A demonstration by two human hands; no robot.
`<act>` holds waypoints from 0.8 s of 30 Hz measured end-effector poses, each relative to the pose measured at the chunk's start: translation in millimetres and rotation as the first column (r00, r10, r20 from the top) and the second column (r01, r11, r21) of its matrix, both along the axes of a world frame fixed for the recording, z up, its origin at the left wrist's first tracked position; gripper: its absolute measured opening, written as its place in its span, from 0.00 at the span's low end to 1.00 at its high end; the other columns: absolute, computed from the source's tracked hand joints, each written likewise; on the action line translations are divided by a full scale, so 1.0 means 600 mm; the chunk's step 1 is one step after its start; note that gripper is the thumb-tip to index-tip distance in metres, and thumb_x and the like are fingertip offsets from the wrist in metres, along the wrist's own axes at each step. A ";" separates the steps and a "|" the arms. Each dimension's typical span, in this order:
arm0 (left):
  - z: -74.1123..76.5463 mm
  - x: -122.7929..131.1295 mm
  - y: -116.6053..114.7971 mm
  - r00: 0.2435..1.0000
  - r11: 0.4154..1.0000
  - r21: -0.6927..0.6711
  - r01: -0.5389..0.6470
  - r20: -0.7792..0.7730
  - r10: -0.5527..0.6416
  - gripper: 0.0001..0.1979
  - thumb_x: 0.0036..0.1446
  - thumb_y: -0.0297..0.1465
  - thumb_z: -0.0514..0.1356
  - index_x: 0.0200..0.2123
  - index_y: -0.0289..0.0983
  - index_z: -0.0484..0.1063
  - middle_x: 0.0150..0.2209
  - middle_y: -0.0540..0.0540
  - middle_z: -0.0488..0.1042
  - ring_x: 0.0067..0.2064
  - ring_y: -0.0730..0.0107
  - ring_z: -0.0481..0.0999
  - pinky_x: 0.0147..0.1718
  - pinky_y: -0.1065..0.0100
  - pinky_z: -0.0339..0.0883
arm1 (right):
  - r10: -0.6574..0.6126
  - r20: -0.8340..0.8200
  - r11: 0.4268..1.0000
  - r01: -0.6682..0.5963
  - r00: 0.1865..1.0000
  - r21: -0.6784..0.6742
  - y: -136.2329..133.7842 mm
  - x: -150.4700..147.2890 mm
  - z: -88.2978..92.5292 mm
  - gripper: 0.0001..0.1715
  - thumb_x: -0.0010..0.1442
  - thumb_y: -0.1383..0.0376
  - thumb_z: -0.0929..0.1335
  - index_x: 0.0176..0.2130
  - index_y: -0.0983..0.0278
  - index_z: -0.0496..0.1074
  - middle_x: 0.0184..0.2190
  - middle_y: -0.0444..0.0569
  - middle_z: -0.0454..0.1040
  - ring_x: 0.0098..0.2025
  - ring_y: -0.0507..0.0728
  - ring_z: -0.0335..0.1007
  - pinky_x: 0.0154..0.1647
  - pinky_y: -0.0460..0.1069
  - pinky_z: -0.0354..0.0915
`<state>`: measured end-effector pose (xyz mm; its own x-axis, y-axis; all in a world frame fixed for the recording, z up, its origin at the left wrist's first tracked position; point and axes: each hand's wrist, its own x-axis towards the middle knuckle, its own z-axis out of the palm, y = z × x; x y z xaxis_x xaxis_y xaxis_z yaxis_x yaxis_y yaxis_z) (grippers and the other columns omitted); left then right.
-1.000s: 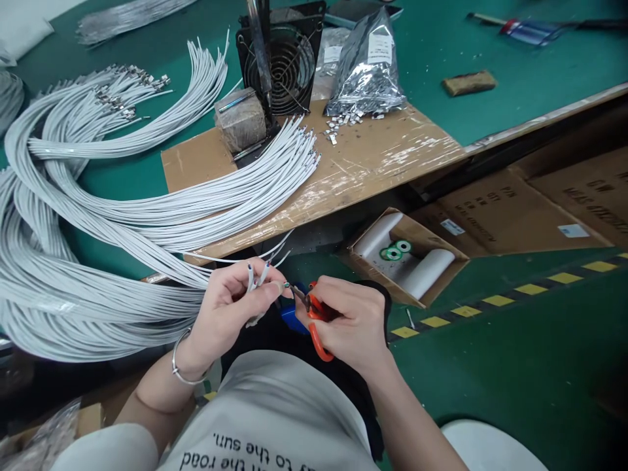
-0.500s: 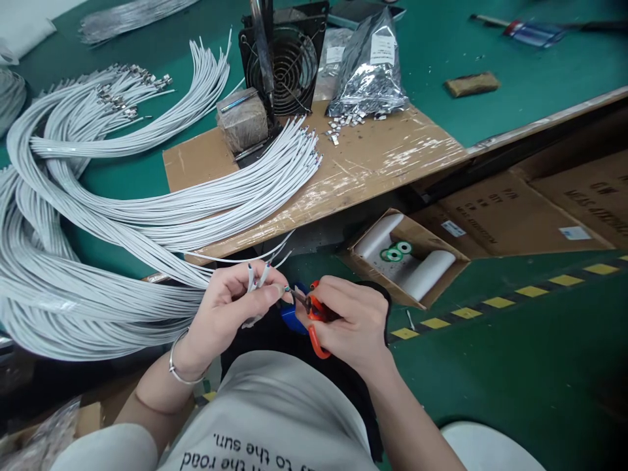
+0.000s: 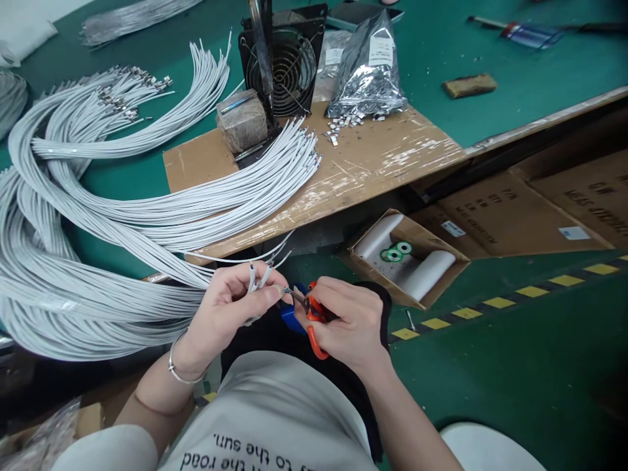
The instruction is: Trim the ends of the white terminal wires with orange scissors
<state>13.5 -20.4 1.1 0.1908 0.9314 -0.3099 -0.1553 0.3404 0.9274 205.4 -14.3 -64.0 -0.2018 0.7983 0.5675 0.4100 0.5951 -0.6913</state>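
My left hand [image 3: 230,307] is closed around the ends of a few white cables [image 3: 258,278], pinching one thin wire end between thumb and forefinger. My right hand [image 3: 350,320] grips orange-handled scissors [image 3: 311,314], whose small blades touch that wire end just right of my left thumb. The held cables run left into a large heap of white cables [image 3: 98,261] on the green bench. Both hands hover over my lap, below the front edge of a brown cardboard sheet [image 3: 373,157].
A black fan [image 3: 284,59] and a taped block [image 3: 241,121] stand at the back of the cardboard, beside a silver bag of metal clips [image 3: 367,72]. An open box with white rolls [image 3: 407,258] sits on the floor to the right. Cartons lie under the bench.
Almost nothing differs: the scissors and my right hand have shifted very slightly up and left at the wire end. My left hand keeps its hold on the cables.
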 end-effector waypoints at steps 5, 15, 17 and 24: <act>0.002 0.009 -0.002 0.997 0.996 0.074 -0.050 -0.049 0.054 0.07 0.63 0.35 0.72 0.33 0.39 0.86 0.29 0.49 0.80 0.24 0.79 0.58 0.24 0.71 0.50 | -0.093 -0.068 0.995 0.094 0.993 0.021 -0.006 -0.025 -0.014 0.26 0.59 0.77 0.70 0.23 0.60 0.53 0.20 0.36 0.50 0.22 0.47 0.43 0.21 0.47 0.44; 0.003 0.020 0.002 0.996 0.988 0.136 -0.078 -0.032 0.083 0.07 0.65 0.33 0.71 0.33 0.38 0.84 0.25 0.50 0.76 0.25 0.76 0.64 0.26 0.72 0.57 | -0.186 -0.448 0.963 0.072 0.875 -0.258 -0.032 -0.099 -0.028 0.27 0.62 0.73 0.72 0.20 0.61 0.56 0.19 0.37 0.52 0.21 0.46 0.46 0.20 0.47 0.45; 0.002 0.018 0.002 0.995 0.985 0.146 -0.089 -0.028 0.094 0.07 0.64 0.33 0.71 0.33 0.38 0.84 0.25 0.51 0.76 0.25 0.77 0.62 0.26 0.71 0.56 | -0.220 -0.487 0.953 0.080 0.845 -0.291 -0.024 -0.097 -0.024 0.28 0.64 0.71 0.71 0.19 0.61 0.57 0.17 0.37 0.54 0.19 0.47 0.47 0.19 0.47 0.46; -0.010 0.006 -0.008 0.990 0.983 0.117 -0.139 0.007 0.139 0.09 0.63 0.38 0.72 0.34 0.39 0.87 0.29 0.48 0.82 0.23 0.78 0.56 0.23 0.69 0.49 | -0.415 -0.570 0.889 0.184 0.709 -0.419 0.011 -0.025 -0.024 0.32 0.67 0.67 0.70 0.15 0.60 0.59 0.11 0.38 0.57 0.13 0.48 0.51 0.16 0.47 0.51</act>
<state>17.3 -25.0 -4.6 0.0566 0.9787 -0.1971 -0.1923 0.2044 0.9598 190.5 -7.5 -78.6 0.3900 0.9026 0.1821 -0.0697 0.2261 -0.9716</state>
